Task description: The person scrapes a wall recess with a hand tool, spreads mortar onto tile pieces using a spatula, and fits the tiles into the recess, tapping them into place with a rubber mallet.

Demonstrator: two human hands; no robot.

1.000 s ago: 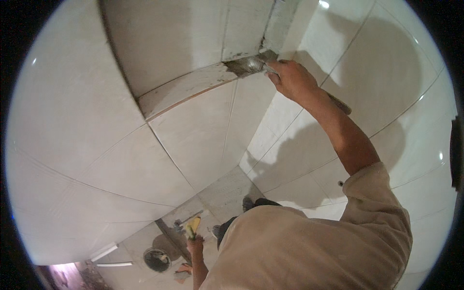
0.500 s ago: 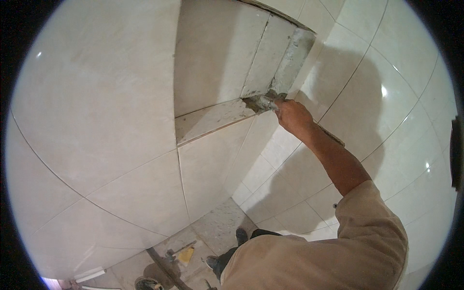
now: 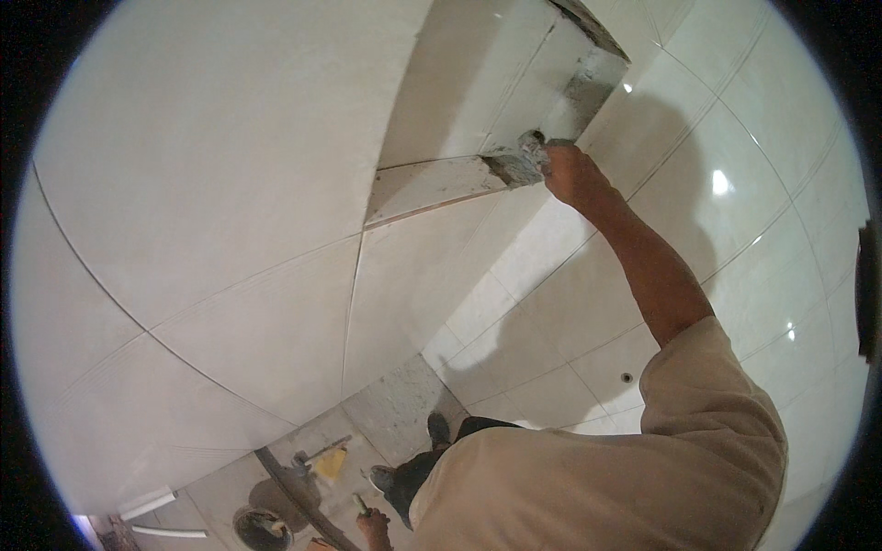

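At the wall recess (image 3: 459,101) in the head view, the right hand (image 3: 574,174) has its fingers closed around a grey, mortar-smeared tool (image 3: 532,147), its working end just left of that grip, by the rough mortar patch (image 3: 508,172) ending the ledge (image 3: 430,192). Well below, the left hand (image 3: 373,526) curls round a short handle (image 3: 361,504) poking up from the fist, a round bucket (image 3: 250,530) off to that grip's left and a yellow piece (image 3: 330,463) nearer, up and left.

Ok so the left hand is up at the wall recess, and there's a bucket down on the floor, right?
Not quite: the head view shows the right hand up at the wall recess. The bucket is down on the floor.
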